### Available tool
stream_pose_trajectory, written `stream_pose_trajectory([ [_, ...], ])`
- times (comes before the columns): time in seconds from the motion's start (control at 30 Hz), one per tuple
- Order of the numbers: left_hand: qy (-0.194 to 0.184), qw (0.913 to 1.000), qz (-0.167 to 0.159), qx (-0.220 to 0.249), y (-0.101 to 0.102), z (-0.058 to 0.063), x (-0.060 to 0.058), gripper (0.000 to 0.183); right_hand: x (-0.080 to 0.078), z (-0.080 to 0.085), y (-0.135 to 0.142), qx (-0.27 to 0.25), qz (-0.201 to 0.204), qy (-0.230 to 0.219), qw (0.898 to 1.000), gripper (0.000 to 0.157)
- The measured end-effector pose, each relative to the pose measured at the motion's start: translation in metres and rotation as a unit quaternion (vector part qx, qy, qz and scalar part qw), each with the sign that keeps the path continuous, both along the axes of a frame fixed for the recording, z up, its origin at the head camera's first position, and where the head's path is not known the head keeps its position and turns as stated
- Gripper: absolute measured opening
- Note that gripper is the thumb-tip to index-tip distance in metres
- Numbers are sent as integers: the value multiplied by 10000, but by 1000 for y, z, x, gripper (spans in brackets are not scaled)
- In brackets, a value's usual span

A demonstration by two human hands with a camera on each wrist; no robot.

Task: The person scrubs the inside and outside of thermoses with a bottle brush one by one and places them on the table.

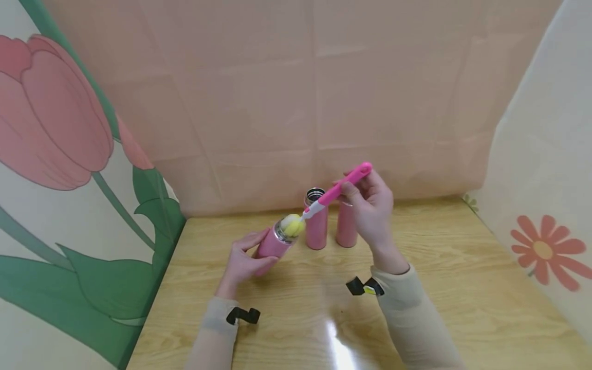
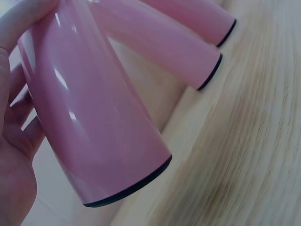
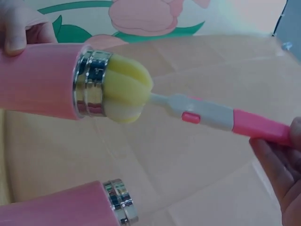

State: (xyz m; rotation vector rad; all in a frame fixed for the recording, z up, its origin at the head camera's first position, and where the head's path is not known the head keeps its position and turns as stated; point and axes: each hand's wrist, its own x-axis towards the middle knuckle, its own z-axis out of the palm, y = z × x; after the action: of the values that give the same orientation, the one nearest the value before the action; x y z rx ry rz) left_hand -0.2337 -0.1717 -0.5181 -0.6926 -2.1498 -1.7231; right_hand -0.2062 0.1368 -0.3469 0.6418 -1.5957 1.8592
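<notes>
My left hand (image 1: pixel 247 259) grips a pink bottle (image 2: pixel 94 108) with a shiny metal neck, tilted with its mouth toward the right hand. Pinched in my right hand (image 1: pixel 373 208) is the pink handle of a bottle brush (image 1: pixel 339 191). Its sponge head (image 3: pixel 127 87), yellow and white, sits at the bottle's mouth, with most of the sponge showing outside the rim. A grey-white shaft (image 3: pixel 202 111) with a pink button joins sponge and handle. In the left wrist view the held bottle's dark-edged base shows, with the fingers wrapped round its side.
Two more pink bottles stand upright on the wooden table (image 1: pixel 194 288) just behind the hands. The nearer, open-topped one (image 1: pixel 316 228) is left of the other bottle (image 1: pixel 347 228), whose top the right hand hides. A pinkish cloth backdrop (image 1: pixel 240 103) hangs behind the table.
</notes>
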Motion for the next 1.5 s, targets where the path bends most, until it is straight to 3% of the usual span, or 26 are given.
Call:
stream_pose_trajectory([
  [0.3, -12, 9997, -193, 152, 10, 1, 2, 67, -1, -11, 14, 585, 1021, 819, 9897, 19],
  [0.53, -33, 9994, -323, 72, 11, -1, 3, 68, -13, -13, 24, 1212, 1757, 1112, 9706, 36],
  [0.63, -45, 9992, -381, 77, 11, 0, 4, 68, -20, -14, 26, 1398, 1994, 1087, 9638, 34],
  [0.77, -73, 9981, -602, 134, 13, 4, 7, 67, -30, -21, 20, 1761, 2304, 640, 9549, 5],
  [0.83, -60, 9968, -792, 132, 15, 7, 7, 66, -32, -28, 12, 2120, 2348, 339, 9480, 18],
  [0.97, 14, 9943, -1066, 42, 20, 12, 8, 66, -32, -43, 0, 2521, 2340, 117, 9389, 25],
  [1.2, 88, 9952, -961, 135, 21, 6, 9, 67, -30, -54, -10, 2314, 2152, -33, 9488, 21],
  [1.3, -44, 9956, -911, 197, 21, 5, 10, 67, -27, -56, -14, 2167, 1640, -168, 9622, 20],
  [1.4, -223, 9966, -771, 211, 22, 5, 10, 67, -24, -57, -18, 1870, 775, -211, 9791, 19],
  [1.5, -396, 9976, -540, 175, 20, 3, 9, 67, -22, -56, -21, 1469, 93, -289, 9887, 18],
])
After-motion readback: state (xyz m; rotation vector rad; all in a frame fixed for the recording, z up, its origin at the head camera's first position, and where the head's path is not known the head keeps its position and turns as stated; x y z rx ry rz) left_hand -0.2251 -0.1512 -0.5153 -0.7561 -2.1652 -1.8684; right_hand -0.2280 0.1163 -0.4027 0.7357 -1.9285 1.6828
